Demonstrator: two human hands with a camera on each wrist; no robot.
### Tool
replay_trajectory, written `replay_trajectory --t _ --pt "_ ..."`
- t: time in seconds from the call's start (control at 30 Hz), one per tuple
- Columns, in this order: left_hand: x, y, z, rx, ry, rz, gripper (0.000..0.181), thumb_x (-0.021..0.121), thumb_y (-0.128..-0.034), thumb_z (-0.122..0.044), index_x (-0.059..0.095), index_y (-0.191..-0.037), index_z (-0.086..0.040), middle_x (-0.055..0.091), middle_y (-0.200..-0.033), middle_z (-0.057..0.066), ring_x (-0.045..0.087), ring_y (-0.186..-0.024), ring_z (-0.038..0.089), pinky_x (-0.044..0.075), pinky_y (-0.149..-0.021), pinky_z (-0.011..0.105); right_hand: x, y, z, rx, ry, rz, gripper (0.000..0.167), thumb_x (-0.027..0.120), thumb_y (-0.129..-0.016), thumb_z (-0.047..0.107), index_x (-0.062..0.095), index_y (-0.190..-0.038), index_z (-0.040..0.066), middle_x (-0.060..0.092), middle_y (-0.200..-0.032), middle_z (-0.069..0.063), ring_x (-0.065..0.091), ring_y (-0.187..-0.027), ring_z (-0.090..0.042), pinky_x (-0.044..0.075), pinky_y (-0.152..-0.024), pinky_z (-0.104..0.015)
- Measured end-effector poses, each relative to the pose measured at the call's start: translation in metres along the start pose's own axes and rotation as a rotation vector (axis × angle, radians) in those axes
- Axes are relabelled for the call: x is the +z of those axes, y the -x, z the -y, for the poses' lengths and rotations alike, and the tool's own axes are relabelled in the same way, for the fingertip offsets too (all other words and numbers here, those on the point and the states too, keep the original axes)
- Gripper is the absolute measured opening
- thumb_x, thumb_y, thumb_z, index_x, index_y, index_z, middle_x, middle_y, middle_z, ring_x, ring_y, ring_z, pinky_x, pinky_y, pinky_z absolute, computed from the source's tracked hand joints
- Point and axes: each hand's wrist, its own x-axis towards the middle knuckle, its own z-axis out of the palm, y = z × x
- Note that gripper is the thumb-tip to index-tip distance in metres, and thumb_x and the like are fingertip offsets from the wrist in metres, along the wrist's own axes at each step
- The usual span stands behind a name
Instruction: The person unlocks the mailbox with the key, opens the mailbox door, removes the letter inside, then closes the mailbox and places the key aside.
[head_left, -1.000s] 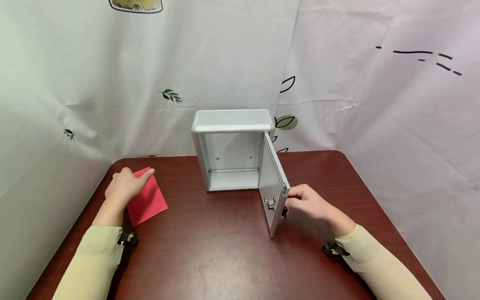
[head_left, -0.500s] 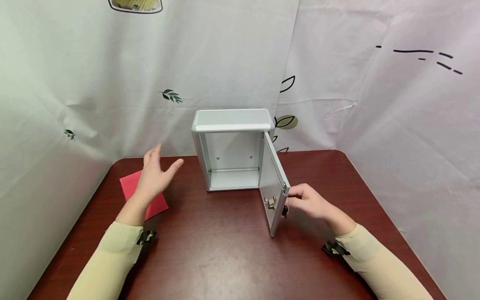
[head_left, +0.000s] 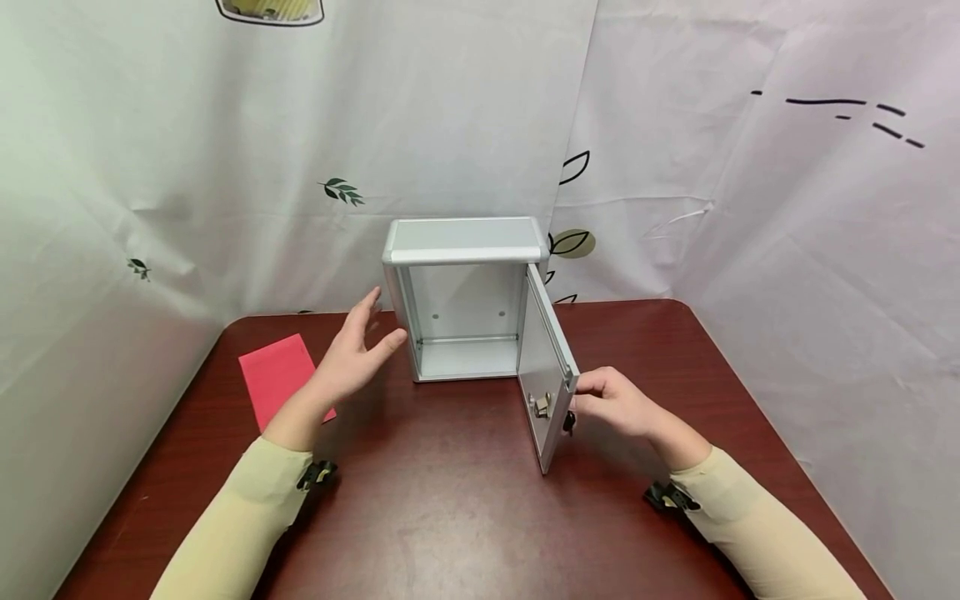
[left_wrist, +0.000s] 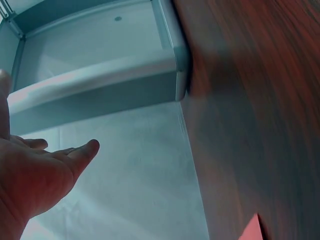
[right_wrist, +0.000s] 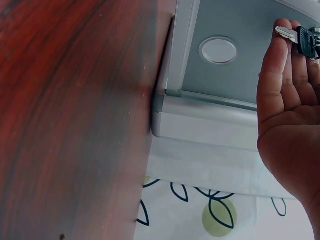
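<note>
A silver metal box (head_left: 467, 241) stands on the table, its front door (head_left: 550, 375) swung out to the right. My left hand (head_left: 348, 358) is in the air just left of the box, fingers spread and holding nothing. In the left wrist view this hand (left_wrist: 37, 175) lies beside the box wall (left_wrist: 100, 95). At the outer face of the door, my right hand (head_left: 618, 404) pinches a key at the lock. A second, black-headed key (head_left: 569, 422) hangs there; the right wrist view shows this key (right_wrist: 306, 41) against the fingers. The thumb is hidden there.
A flat red paper (head_left: 277, 375), like an envelope, lies at the left of the brown table (head_left: 450, 508), partly behind my left forearm. White printed cloth (head_left: 465, 108) hangs behind and at the sides. A lock cam (head_left: 542, 407) sticks out inside the door.
My left hand has moved from over the red paper rightward to the box's left side, leaving the paper on the table. The right hand and the door have stayed in place.
</note>
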Motion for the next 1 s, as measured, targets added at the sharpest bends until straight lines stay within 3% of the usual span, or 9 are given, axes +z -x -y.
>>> replay_trajectory --t 0.13,0.27,0.37,0.53,0.77,1.0 --pt "0.009 -0.001 -0.005 0.005 0.031 -0.003 0.094 0.068 -0.1122 -0.045 0.009 -0.181 -0.023 0.023 -0.184 0.009 0.030 -0.166 0.036 0.027 -0.131 0.063 0.000 0.000 0.001 0.003 0.002 0.003 0.027 0.061 -0.101 -0.014 0.080 -0.096 0.005 0.072 -0.076 -0.018 0.070 -0.071 -0.013 0.061 -0.064 -0.042" --pt "0.018 -0.002 -0.008 0.058 0.097 0.009 0.087 0.064 -0.1154 -0.037 0.008 -0.181 -0.031 0.025 -0.183 0.004 0.035 -0.164 0.032 0.030 -0.130 0.062 0.001 -0.001 0.002 -0.001 -0.001 0.002 0.028 0.060 -0.101 -0.014 0.080 -0.096 0.005 0.073 -0.076 -0.017 0.070 -0.071 -0.013 0.061 -0.066 -0.035" --pt "0.023 -0.003 -0.009 0.081 0.119 0.018 0.081 0.059 -0.1179 -0.033 0.008 -0.180 -0.037 0.021 -0.184 -0.003 0.033 -0.164 0.029 0.030 -0.130 0.061 0.001 -0.001 0.002 -0.007 0.001 0.000 0.028 0.060 -0.101 -0.015 0.080 -0.097 0.005 0.074 -0.077 -0.013 0.071 -0.071 -0.013 0.062 -0.065 -0.037" --pt "0.028 -0.002 -0.011 0.070 0.065 0.000 0.073 0.048 -0.1214 -0.033 0.007 -0.181 -0.031 0.013 -0.186 -0.005 0.016 -0.170 0.024 0.021 -0.134 0.059 0.003 0.001 0.001 -0.004 0.004 0.002 0.028 0.060 -0.101 -0.015 0.080 -0.098 0.004 0.075 -0.077 -0.011 0.071 -0.069 -0.023 0.062 -0.064 -0.044" --pt "0.029 -0.002 -0.012 0.083 0.032 -0.039 0.068 0.044 -0.1223 -0.036 0.012 -0.181 -0.028 0.019 -0.185 -0.001 0.022 -0.169 0.026 0.024 -0.133 0.059 0.007 -0.002 0.004 0.008 -0.050 0.041 0.028 0.058 -0.105 -0.013 0.080 -0.101 0.003 0.078 -0.081 -0.012 0.072 -0.069 -0.036 0.063 -0.066 -0.048" --pt "0.030 -0.004 -0.011 0.096 0.032 -0.061 0.066 0.044 -0.1224 -0.035 0.016 -0.181 -0.026 0.028 -0.183 0.005 0.029 -0.166 0.029 0.029 -0.131 0.060 0.015 -0.013 0.006 0.008 -0.089 0.078 0.027 0.058 -0.106 -0.010 0.079 -0.095 0.001 0.080 -0.086 -0.014 0.074 -0.072 -0.034 0.065 -0.067 -0.047"
